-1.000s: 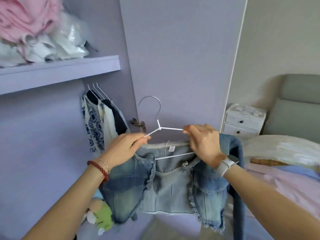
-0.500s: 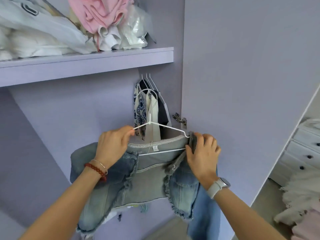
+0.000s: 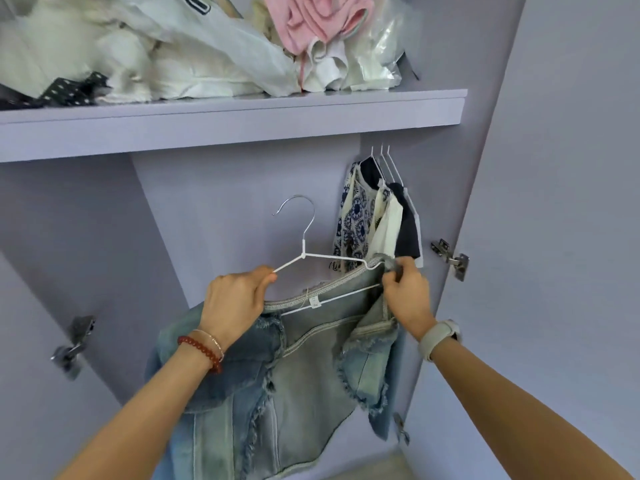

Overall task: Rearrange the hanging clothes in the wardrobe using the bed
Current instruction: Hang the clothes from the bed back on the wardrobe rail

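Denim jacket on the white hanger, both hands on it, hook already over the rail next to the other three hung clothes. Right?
Not quite. In the head view the white hanger carries the denim jacket, with the left hand and right hand on it, but its hook hangs free in the air, left of the three hung clothes, not over any rail.

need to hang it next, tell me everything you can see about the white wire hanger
The thin white wire hanger has a bare silver metal hook, free in the air below the lilac wardrobe shelf. It tilts a little and carries a faded blue frayed denim jacket. The left hand grips its left arm; the right hand pinches the jacket collar at its right end.
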